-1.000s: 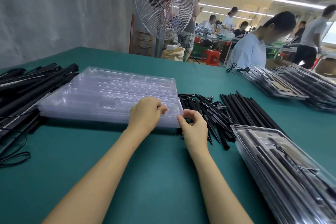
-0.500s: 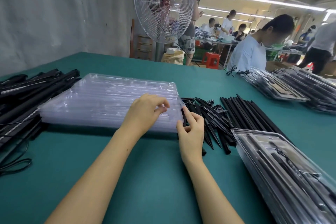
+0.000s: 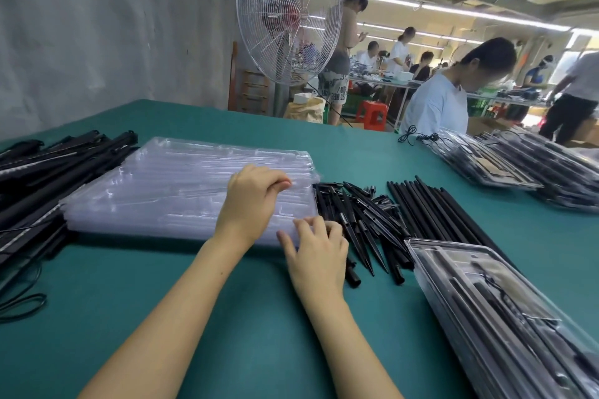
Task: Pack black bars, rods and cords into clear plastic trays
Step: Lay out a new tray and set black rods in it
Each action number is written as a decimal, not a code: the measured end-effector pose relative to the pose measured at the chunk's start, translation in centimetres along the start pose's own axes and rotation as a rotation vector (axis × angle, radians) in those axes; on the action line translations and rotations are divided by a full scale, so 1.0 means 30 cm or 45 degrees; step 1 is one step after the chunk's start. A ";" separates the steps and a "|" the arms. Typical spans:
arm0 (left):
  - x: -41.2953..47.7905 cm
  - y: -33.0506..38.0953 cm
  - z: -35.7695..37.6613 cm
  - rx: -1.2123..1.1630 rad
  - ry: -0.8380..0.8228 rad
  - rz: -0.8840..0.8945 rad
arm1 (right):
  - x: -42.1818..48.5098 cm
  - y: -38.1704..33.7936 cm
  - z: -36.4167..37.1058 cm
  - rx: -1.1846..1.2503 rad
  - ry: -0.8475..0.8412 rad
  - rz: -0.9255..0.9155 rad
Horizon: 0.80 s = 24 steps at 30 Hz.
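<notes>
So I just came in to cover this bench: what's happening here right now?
A person seems to be separating one tray from the stack of clear trays on the green table. The left hand pinches its top edge; the right hand grips the near corner. Loose black spikes and rods lie to the right, by a filled tray.

Before you: green tabletop (image 3: 227, 317) | wire-caged fan (image 3: 288, 13) standing past its far edge | red stool (image 3: 372, 113) beyond | person in pale shirt (image 3: 434, 107) at far-right corner
</notes>
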<state>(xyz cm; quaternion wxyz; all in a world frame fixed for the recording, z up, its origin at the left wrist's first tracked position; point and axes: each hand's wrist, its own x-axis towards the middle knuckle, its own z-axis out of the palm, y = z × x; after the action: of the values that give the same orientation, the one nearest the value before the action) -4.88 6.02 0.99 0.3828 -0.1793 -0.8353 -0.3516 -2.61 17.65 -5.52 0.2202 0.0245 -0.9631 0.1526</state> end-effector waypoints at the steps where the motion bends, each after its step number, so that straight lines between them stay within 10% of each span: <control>1: 0.005 0.009 -0.008 -0.014 0.037 0.005 | 0.002 -0.002 0.000 -0.020 -0.021 -0.014; 24: 0.049 0.051 -0.122 -0.118 0.192 0.030 | 0.290 -0.090 -0.083 -0.141 -0.506 -0.018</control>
<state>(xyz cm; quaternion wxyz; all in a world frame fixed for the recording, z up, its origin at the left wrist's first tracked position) -3.08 4.45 4.48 0.4400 -0.1796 -0.7849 -0.3977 -9.12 16.03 1.14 0.0280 0.0488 -0.9943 0.0902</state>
